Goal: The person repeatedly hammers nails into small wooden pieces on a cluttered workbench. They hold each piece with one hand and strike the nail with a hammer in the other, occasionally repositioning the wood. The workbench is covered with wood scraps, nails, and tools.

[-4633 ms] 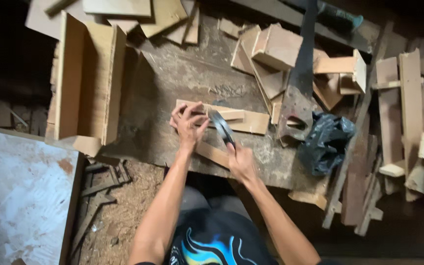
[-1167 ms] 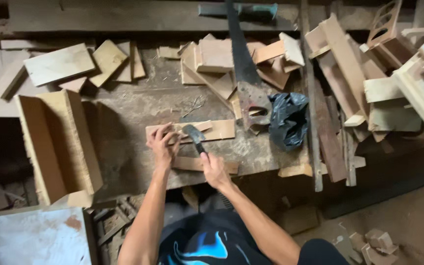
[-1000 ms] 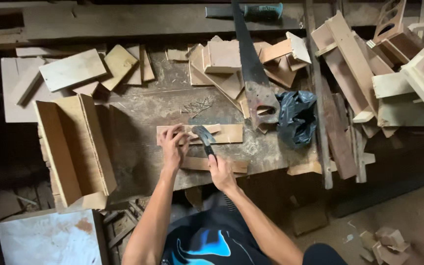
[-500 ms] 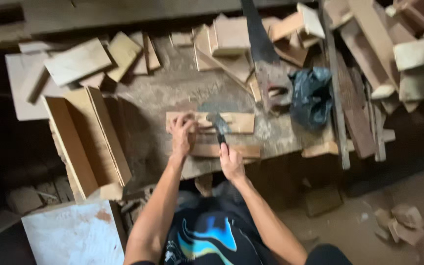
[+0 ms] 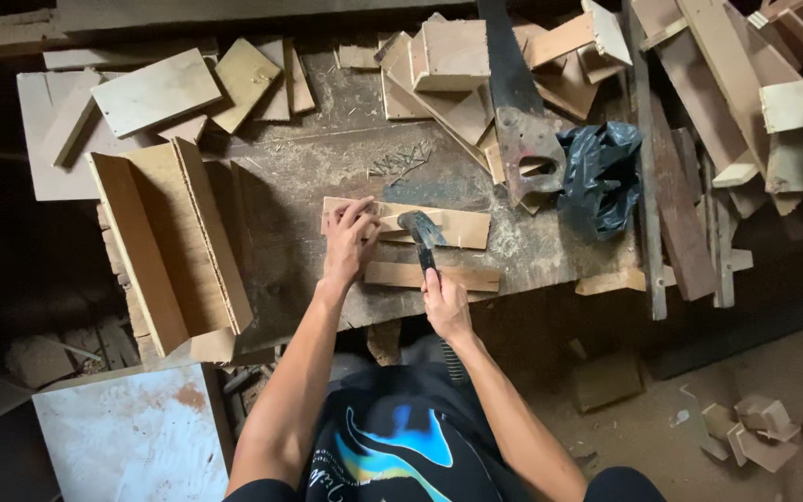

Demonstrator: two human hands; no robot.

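The wood strip (image 5: pixel 439 226) is pressed flat by the left hand (image 5: pixel 350 244); the hammer (image 5: pixel 420 232), clenched in the right hand (image 5: pixel 445 305), is best swung squarely.

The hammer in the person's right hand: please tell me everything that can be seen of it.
The hammer has a dark, worn metal head and a dark handle. The right hand grips the handle low down, so its lower end is hidden. The head is over the long flat wooden piece on the workbench; whether it touches the wood cannot be told. The left hand presses the same piece just beside it.
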